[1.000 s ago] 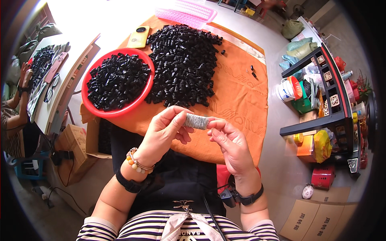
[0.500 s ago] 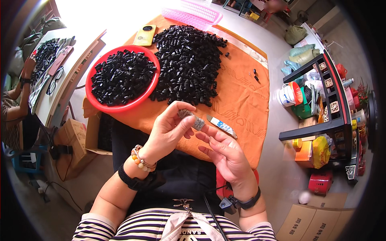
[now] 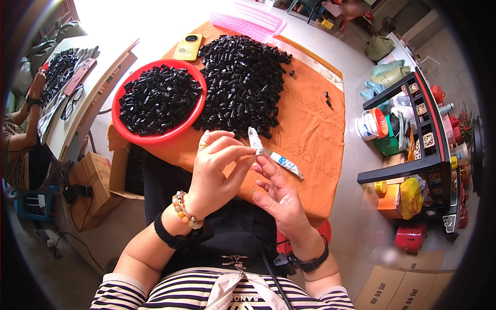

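My left hand (image 3: 219,165) is closed in a pinch on a small, narrow strip wrapped in silvery white (image 3: 255,140), held upright over the table's near side. Fingertips of my right hand (image 3: 281,199) come close to the strip's lower end; whether they touch it I cannot tell. That hand's fingers are loosely curled and apart from the thumb. A knife with a white and blue taped handle (image 3: 287,164) lies just beyond my right fingers. Past my hands spreads a heap of small black pieces (image 3: 240,82), and more fill a red basin (image 3: 203,98) at the left.
An orange cloth (image 3: 310,124) covers the table. Beyond the basin lies a yellow phone-like object (image 3: 188,47); a pink basket (image 3: 248,23) stands at the far edge. Another person's hand (image 3: 39,82) works at the left table. A dark wooden frame (image 3: 408,129) stands at right.
The grey speckled piece seen earlier in my left hand no longer shows; a silvery white strip stands there now, perhaps the same piece turned. My right hand has shifted slightly down and left.
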Action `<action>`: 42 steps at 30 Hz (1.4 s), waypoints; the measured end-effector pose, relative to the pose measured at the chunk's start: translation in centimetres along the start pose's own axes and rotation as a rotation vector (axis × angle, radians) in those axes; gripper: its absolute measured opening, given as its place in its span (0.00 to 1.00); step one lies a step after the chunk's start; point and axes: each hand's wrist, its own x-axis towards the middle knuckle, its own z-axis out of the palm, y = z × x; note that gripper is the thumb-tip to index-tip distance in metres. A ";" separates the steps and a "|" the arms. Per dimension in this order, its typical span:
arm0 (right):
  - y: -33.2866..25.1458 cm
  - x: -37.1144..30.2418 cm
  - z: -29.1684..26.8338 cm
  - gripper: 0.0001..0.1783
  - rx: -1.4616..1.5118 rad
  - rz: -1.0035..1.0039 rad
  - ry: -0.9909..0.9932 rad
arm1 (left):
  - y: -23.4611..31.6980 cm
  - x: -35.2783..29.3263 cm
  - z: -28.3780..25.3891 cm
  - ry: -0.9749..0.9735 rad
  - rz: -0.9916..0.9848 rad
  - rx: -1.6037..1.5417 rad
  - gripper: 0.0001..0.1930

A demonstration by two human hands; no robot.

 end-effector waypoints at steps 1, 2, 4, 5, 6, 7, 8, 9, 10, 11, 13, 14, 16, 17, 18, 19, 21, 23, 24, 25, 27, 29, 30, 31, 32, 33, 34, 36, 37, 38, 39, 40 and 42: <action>0.1 0.0 0.0 0.33 -0.024 -0.014 0.007 | 0.1 -0.3 0.3 0.029 -0.028 0.026 0.06; 0.2 -0.1 0.0 0.34 -0.047 -0.028 0.015 | 0.1 -0.2 0.1 0.030 -0.027 0.028 0.06; 0.4 -0.2 0.1 0.35 -0.126 -0.054 0.016 | 0.3 -0.1 0.0 -0.007 0.053 0.216 0.05; 0.4 -0.2 0.2 0.36 -0.205 -0.081 0.015 | 0.5 0.0 -0.1 -0.007 0.054 0.214 0.05; 0.5 -0.3 0.4 0.36 -0.205 -0.080 0.014 | 0.8 0.1 -0.2 -0.040 0.040 0.253 0.06; 0.5 -0.4 0.7 0.37 -0.225 -0.073 0.030 | 0.9 0.1 -0.2 -0.072 0.026 0.290 0.06; 0.5 -0.4 1.0 0.37 -0.246 -0.066 0.045 | 0.9 0.0 -0.2 -0.072 0.025 0.291 0.06; 0.5 -0.4 1.1 0.37 -0.246 -0.066 0.045 | 0.9 0.0 -0.2 -0.086 0.029 0.298 0.06; 0.5 -0.4 1.2 0.38 -0.312 -0.089 0.048 | 0.9 0.0 -0.2 -0.100 0.032 0.306 0.05; 0.4 -0.4 1.3 0.39 -0.379 -0.113 0.050 | 0.9 0.0 -0.3 -0.100 0.032 0.306 0.05; 0.3 -0.5 1.5 0.39 -0.437 -0.140 0.053 | 0.9 0.0 -0.5 -0.133 0.024 0.260 0.05; 0.3 -0.5 1.6 0.39 -0.495 -0.168 0.055 | 0.9 0.0 -0.5 -0.134 0.024 0.260 0.05; 0.5 -0.5 1.8 0.39 -0.500 -0.184 0.061 | 0.9 0.0 -0.5 -0.137 0.039 0.288 0.04; 0.6 -0.5 1.9 0.39 -0.506 -0.199 0.066 | 0.9 0.0 -0.5 -0.137 0.040 0.289 0.04; 0.6 -0.5 1.9 0.39 -0.506 -0.199 0.067 | 1.0 0.0 -0.4 -0.135 0.046 0.307 0.03; 0.6 -0.5 2.0 0.40 -0.557 -0.220 0.072 | 1.0 0.0 -0.3 -0.132 0.052 0.325 0.03; 0.7 -0.5 2.0 0.40 -0.607 -0.241 0.079 | 1.0 0.0 -0.2 -0.144 0.058 0.300 0.03; 1.0 -0.7 2.0 0.44 -0.686 -0.312 0.095 | 1.1 0.0 -0.2 -0.157 0.064 0.275 0.04; 0.9 -0.7 2.1 0.44 -0.685 -0.311 0.098 | 1.2 0.0 -0.1 -0.168 0.088 0.251 0.04; 0.8 -0.7 2.2 0.46 -0.685 -0.307 0.083 | 1.3 0.0 -0.1 -0.179 0.111 0.227 0.06; 0.9 -0.8 2.2 0.48 -0.684 -0.302 0.070 | 1.3 -0.2 -0.2 -0.183 0.104 0.206 0.05; 1.4 -1.0 2.1 0.52 -0.317 -0.206 -0.028 | 1.4 -0.4 -0.1 -0.187 0.096 0.186 0.05; 1.3 -1.1 2.0 0.52 -0.315 -0.205 -0.029 | 1.5 -0.6 -0.1 -0.186 0.047 0.147 0.05; 0.8 -1.3 1.8 0.53 -0.015 -0.076 -0.094 | 1.5 -0.7 -0.1 -0.185 -0.001 0.107 0.05; 0.2 -1.5 1.6 0.53 0.284 0.054 -0.158 | 1.4 -0.9 -0.1 -0.187 -0.002 0.108 0.05; -1.0 -1.3 1.6 0.54 0.321 0.080 -0.210 | 1.2 -1.1 -0.1 -0.194 -0.013 0.077 0.05; -1.4 -1.3 1.8 0.54 0.323 0.081 -0.210 | 1.1 -1.2 -0.2 -0.201 -0.025 0.045 0.06; -1.8 -1.3 2.0 0.52 0.350 0.148 -0.204 | 1.1 -1.3 -0.5 -0.224 -0.074 0.016 0.06; -1.6 -1.3 2.0 0.52 0.350 0.147 -0.201 | 1.1 -1.3 -0.5 -0.245 -0.122 -0.012 0.06; -1.3 -1.4 2.0 0.52 0.280 0.138 -0.167 | 1.0 -1.3 -0.3 -0.247 -0.120 -0.014 0.06; -1.0 -1.4 2.1 0.51 0.212 0.129 -0.133 | 1.0 -1.3 -0.1 -0.224 -0.093 -0.023 0.05; -0.8 -1.4 2.2 0.51 0.213 0.128 -0.131 | 1.0 -1.3 -0.1 -0.201 -0.066 -0.033 0.05; -0.3 -1.3 2.4 0.49 -0.404 -0.110 -0.015 | 1.2 -1.2 -0.2 -0.202 -0.071 -0.046 0.04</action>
